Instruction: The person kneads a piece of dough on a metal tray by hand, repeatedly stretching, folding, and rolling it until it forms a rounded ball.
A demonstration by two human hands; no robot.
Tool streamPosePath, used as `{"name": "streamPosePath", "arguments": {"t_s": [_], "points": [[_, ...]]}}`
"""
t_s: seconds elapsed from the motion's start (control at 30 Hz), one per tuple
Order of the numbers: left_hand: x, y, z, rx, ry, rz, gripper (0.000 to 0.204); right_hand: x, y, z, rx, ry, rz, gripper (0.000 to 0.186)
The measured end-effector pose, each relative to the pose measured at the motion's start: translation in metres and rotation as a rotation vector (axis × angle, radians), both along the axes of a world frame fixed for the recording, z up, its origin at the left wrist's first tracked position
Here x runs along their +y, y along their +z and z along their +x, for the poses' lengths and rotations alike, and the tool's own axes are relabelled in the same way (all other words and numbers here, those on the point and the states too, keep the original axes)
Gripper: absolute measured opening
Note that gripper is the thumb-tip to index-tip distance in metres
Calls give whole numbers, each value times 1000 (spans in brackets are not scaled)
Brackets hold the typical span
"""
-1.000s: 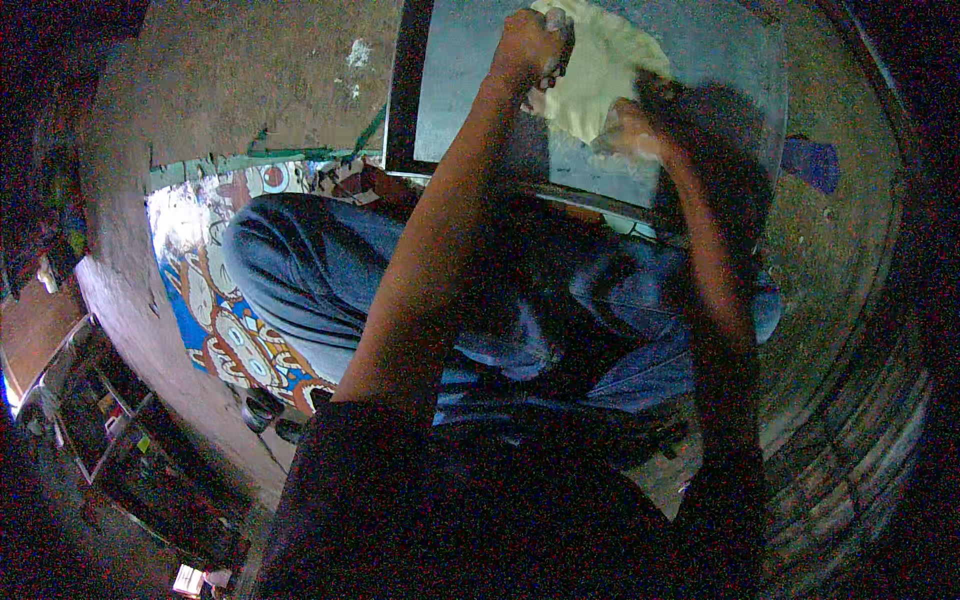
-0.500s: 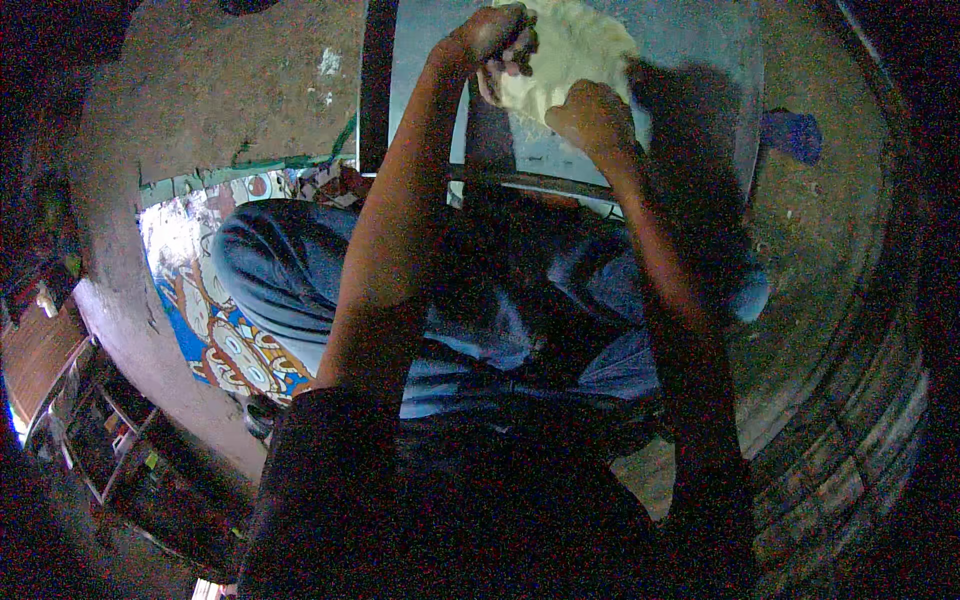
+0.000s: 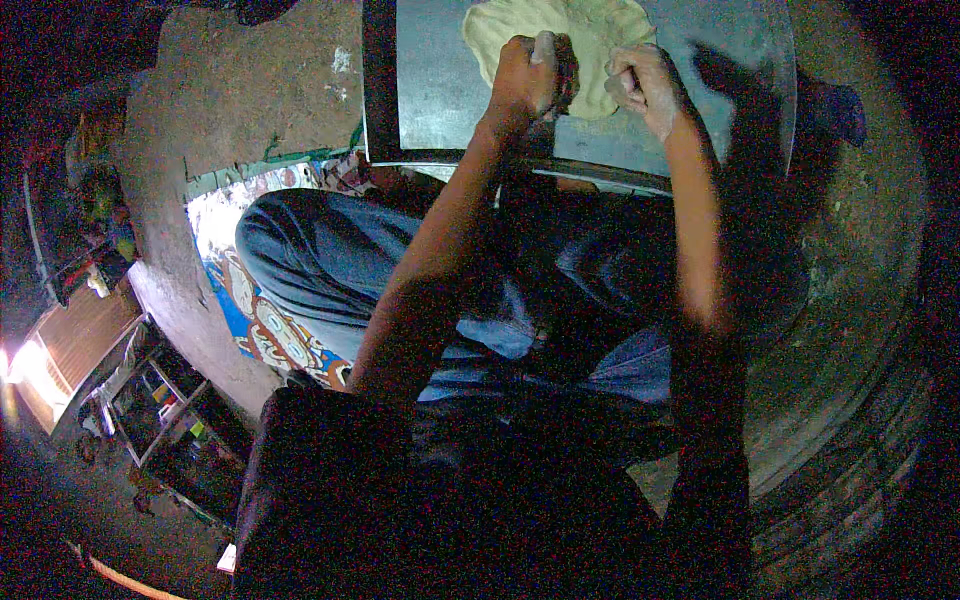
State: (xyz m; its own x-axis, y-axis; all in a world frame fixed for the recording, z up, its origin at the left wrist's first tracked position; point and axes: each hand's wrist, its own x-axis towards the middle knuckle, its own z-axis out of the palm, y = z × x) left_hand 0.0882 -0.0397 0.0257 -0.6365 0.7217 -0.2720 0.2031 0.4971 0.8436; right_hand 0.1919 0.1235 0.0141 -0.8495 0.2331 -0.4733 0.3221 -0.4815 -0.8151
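A pale, flattened sheet of dough [image 3: 590, 30] lies on a low grey metal-topped table [image 3: 440, 90] in front of me. My left hand [image 3: 530, 78] is closed in a fist, thumb side up, over the near left part of the dough. On the dough's right edge rests my right hand [image 3: 648, 88], also curled into a fist with a whitish dusting on it. The two fists are apart, with dough showing between them. The undersides of both hands are hidden, and no dough is visible inside either fist.
My crossed legs in blue trousers [image 3: 310, 270] are close to the table's near edge. A cartoon-printed mat [image 3: 270, 325] lies under them at the left. A dark blue item [image 3: 840, 112] sits on the floor right of the table. A shelf rack [image 3: 170, 420] stands at the lower left.
Both fists have come nearer to me and shifted right in the picture; the left now lies over the dough's near part. The view has also shifted, and more dough shows at its left.
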Motion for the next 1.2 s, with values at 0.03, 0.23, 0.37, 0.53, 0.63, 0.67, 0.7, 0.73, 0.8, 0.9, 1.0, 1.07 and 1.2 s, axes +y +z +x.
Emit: {"name": "streamPosePath", "arguments": {"t_s": [0.03,0.23,0.37,0.53,0.63,0.67,0.7,0.73,0.8,0.9,1.0,1.07,1.2], "points": [[0,-9,-6,3,-6,11,32,-3,7,2,61,-59,-51,23],[-15,-119,-46,636,-50,60,31,-10,5,-10,55,407,733,24],[20,-21,-29,-429,167,221,48,-14,-15,-17,-313,656,941,34],[9,-17,-35,-244,115,137,36,-34,11,-35,-315,855,888,49],[2,-34,-40,86,-75,212,43,-44,13,-45,-297,864,896,54],[-1,-39,-46,182,-184,268,45,-45,-8,-43,-276,795,962,55],[-5,-32,-48,118,-209,280,47,-47,-7,-42,-291,769,1010,56],[5,-11,-51,-93,-197,59,47,-44,-6,-39,-323,726,1060,58],[24,25,-57,-208,-234,-192,47,-70,26,-41,-398,571,1099,62],[48,27,-63,-204,-275,-30,45,-70,8,-36,-388,569,1338,56],[89,-7,-69,-258,-187,-64,53,-66,-5,-37,-330,560,1345,50],[84,-38,-95,212,-636,24,37,-68,28,-43,-487,746,1183,40],[95,-87,-109,783,-810,417,38,-52,-34,-26,-193,640,966,34]]}}
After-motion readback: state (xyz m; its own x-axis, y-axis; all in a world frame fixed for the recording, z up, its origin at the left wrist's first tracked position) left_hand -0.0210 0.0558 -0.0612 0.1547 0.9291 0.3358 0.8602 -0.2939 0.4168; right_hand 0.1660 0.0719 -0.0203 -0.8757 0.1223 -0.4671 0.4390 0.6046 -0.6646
